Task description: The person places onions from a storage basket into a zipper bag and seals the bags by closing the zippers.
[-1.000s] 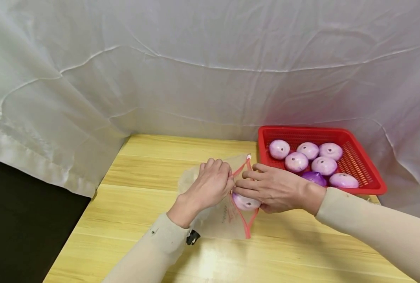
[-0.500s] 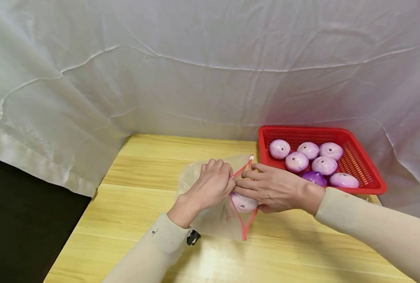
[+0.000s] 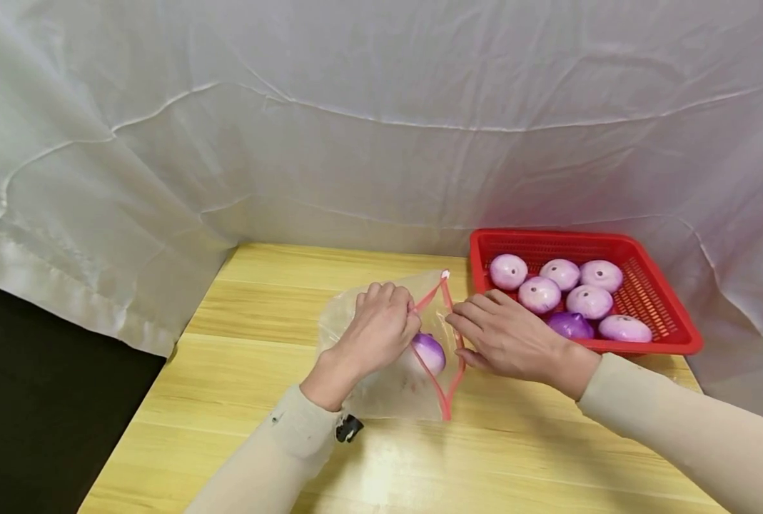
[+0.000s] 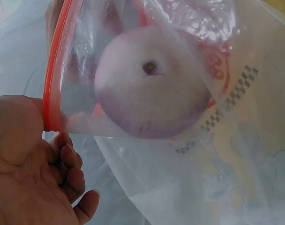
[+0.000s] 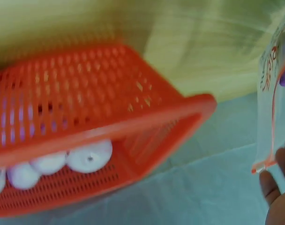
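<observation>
A clear zip bag with a red zip edge lies on the wooden table, its mouth spread towards the right. Just inside the mouth sits a purple-and-white onion, partly behind the film; in the left wrist view the onion shows through the plastic. My left hand pinches the near side of the bag's mouth by the red zip strip. At the opposite side of the mouth, my right hand holds nothing, its fingers lightly bent with the tips right at the red edge.
A red plastic basket stands at the back right, close beyond my right hand. Several onions lie in it. A pale grey cloth hangs behind the table; a dark area lies off its left edge.
The onion has gone from under my right fingers further into the bag and turned, showing its purple side. My right hand has drawn back slightly to the right. The left hand keeps its pinch.
</observation>
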Motion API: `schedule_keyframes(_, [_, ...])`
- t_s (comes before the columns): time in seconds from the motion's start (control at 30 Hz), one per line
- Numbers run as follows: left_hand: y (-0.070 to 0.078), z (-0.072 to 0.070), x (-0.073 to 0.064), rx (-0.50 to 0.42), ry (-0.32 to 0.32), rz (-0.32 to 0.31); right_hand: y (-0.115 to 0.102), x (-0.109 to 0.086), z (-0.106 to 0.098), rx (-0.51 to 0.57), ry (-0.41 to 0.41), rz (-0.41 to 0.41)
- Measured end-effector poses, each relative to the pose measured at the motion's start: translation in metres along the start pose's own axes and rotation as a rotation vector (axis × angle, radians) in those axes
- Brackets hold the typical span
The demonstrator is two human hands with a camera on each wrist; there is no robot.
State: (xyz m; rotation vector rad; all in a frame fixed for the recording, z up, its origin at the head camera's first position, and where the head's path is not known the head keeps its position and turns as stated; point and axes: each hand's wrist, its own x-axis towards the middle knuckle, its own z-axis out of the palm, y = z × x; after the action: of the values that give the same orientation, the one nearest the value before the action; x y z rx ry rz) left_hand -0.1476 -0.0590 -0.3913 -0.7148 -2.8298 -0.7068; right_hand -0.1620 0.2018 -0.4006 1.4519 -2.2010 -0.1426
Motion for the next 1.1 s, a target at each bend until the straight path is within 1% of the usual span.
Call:
schedule_keyframes(0.23, [0.001,-0.004,-0.001,0.0,0.006,-0.003,-0.016,0.0,0.011,0.009,0.085,0.257])
schedule_keyframes(0.33, [0.001,-0.005,-0.001,-0.002,0.011,-0.004,-0.023,0.0,0.015,0.006,0.102,0.367])
schedule_keyframes(0.43, [0.001,-0.006,-0.002,-0.012,0.008,-0.011,-0.028,0.0,0.018,0.035,0.093,0.456])
schedule_keyframes(0.5, [0.001,-0.007,-0.002,-0.011,0.012,-0.012,-0.032,0.001,0.019,0.081,0.073,0.504])
schedule_keyframes(0.57, [0.001,-0.007,-0.002,0.01,0.03,-0.005,-0.034,0.002,0.019,0.13,0.043,0.55])
schedule_keyframes(0.63, [0.001,-0.006,-0.003,0.07,0.076,0.015,-0.035,0.003,0.018,0.167,0.002,0.603])
schedule_keyframes(0.67, [0.001,-0.006,-0.004,0.12,0.115,0.03,-0.035,0.004,0.016,0.179,-0.022,0.632])
schedule_keyframes(0.8, [0.004,-0.008,-0.007,0.321,0.312,0.064,-0.034,0.006,0.01,0.2,-0.1,0.728])
schedule_keyframes(0.87, [0.008,-0.01,-0.009,0.378,0.39,0.063,-0.032,0.007,0.007,0.209,-0.123,0.758])
schedule_keyframes(0.97, [0.016,-0.015,-0.01,0.395,0.43,0.052,-0.029,0.01,0.001,0.227,-0.134,0.783])
schedule_keyframes(1.1, [0.025,-0.023,-0.01,0.389,0.428,0.03,-0.024,0.018,-0.013,0.264,-0.12,0.813])
